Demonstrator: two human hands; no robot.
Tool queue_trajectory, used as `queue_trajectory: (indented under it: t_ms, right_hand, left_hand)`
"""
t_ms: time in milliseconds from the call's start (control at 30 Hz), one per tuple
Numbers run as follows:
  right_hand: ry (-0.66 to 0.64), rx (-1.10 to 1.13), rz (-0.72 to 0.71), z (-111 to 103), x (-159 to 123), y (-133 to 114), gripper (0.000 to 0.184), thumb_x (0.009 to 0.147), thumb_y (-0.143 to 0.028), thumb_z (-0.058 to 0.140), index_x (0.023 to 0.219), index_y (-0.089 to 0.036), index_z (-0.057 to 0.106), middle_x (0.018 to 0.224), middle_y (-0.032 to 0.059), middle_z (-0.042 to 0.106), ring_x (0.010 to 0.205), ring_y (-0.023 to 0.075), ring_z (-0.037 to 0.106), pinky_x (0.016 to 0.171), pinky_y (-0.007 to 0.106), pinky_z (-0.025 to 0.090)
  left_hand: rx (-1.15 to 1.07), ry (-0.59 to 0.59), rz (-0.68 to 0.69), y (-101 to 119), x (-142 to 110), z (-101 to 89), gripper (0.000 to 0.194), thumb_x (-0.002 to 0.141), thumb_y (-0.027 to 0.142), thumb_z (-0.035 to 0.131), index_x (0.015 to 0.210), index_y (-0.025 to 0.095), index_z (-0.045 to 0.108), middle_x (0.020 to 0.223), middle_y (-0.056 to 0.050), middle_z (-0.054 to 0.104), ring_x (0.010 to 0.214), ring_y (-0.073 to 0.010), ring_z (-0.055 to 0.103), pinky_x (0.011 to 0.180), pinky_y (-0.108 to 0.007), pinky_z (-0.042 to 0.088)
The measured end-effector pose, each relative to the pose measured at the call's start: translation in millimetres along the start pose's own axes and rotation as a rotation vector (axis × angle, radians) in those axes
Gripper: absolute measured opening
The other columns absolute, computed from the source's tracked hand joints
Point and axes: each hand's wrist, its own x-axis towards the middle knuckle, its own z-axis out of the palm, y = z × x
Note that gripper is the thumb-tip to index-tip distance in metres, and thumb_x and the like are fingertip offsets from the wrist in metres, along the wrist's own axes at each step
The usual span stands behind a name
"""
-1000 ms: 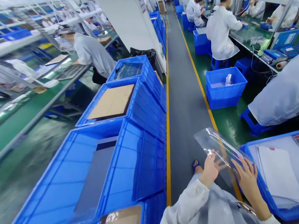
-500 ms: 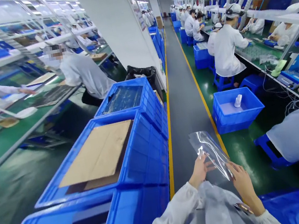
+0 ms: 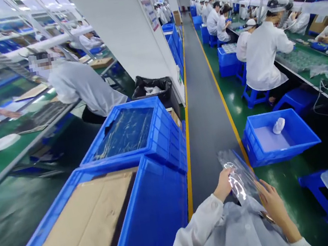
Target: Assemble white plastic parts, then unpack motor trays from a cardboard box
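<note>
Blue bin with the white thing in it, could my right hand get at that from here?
Probably not without a step: the bin looks low and farther ahead of your right hand, which is on the clear plastic. Its top is open, though, and nothing seems to block the way.

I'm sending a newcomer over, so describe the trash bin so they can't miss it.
Look for the big white pillar on the left of the gray aisle. The trash bin stands at its foot. A black plastic liner drapes over its rim, unlike the blue crates beside it.
</note>
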Motion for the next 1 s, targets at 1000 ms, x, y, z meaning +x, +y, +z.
queue_trajectory:
  t_ms: [1000]
  right_hand:
    - [-0.093,0.025,-0.077,115.8,751.6,-159.3,0.052,0.094,-0.02,0.048,0.143,-0.032,0.058,0.144,0.0068,0.058,0.12,0.0261,0.061,0.097,0.036,0.055]
  left_hand:
    - [0.1,0.015,0.215,622.0,390.8,42.0,0.039,0.069,0.006,0.066,0.105,0.016,0.058,0.121,-0.015,0.068,0.09,-0.0267,0.074,0.076,-0.041,0.062]
